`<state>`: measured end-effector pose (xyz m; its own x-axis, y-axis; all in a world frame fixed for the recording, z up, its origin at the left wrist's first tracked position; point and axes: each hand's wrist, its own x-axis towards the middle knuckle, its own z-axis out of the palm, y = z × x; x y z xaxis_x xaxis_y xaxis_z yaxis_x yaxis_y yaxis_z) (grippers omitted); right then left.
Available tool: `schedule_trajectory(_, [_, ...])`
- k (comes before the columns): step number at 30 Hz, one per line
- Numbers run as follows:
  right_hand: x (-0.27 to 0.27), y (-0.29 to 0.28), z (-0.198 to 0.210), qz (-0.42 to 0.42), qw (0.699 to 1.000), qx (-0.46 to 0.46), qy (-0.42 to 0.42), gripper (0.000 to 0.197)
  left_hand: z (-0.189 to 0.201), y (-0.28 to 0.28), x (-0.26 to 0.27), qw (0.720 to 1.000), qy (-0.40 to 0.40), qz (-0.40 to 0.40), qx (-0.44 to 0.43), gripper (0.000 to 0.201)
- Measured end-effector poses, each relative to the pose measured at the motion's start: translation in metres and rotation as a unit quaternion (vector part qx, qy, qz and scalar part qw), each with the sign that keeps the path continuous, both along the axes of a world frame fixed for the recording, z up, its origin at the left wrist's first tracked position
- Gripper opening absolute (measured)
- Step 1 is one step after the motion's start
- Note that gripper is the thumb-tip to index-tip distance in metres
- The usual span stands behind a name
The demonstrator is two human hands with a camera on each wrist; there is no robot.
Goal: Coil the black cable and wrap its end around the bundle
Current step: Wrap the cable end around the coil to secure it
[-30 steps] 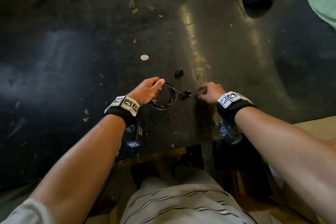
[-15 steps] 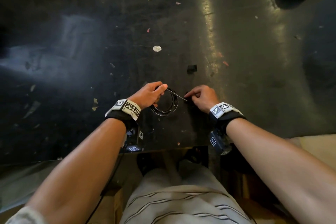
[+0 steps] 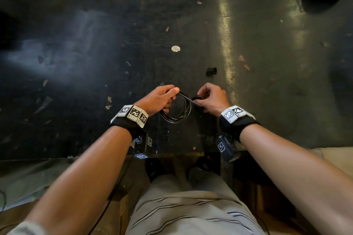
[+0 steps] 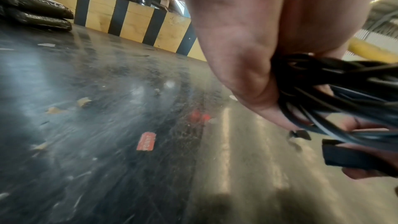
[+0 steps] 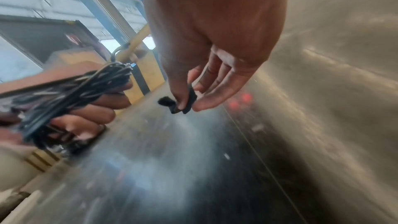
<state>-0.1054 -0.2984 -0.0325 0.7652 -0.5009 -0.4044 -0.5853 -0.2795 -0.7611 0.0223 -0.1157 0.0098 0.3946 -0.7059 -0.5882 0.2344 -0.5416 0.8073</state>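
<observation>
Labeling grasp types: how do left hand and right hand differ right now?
Left hand wraps its fingers round the coiled bundle in a full grip; right hand only pinches the cable end at the fingertips. Left carries many loops; right holds one small black tip. Both are held above the dark table.

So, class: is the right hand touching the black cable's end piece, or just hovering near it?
Touching. In the right wrist view, the right hand pinches the black end piece between thumb and fingertips; no gap shows. The left hand grips the coiled bundle.
</observation>
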Motion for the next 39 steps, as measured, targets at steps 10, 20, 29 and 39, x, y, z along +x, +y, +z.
schedule_trajectory(10, [0.009, -0.004, 0.068, 0.086, 0.966, 0.242, 0.024, 0.025, 0.039, -0.006, -0.006, 0.995, 0.028, -0.061, -0.076, 0.029])
schedule_trajectory(20, [0.014, -0.004, 0.072, 0.119, 0.952, 0.273, 0.071, 0.005, 0.046, 0.003, 0.000, 0.994, -0.001, -0.102, -0.026, 0.031])
schedule_trajectory(29, [0.020, 0.003, 0.071, 0.111, 0.950, 0.278, 0.083, 0.022, 0.046, 0.004, 0.004, 0.992, 0.008, -0.129, -0.006, 0.030])
schedule_trajectory(39, [0.019, -0.007, 0.068, 0.085, 0.929, 0.349, 0.086, 0.035, 0.033, 0.012, 0.013, 0.993, -0.001, -0.116, 0.027, 0.025])
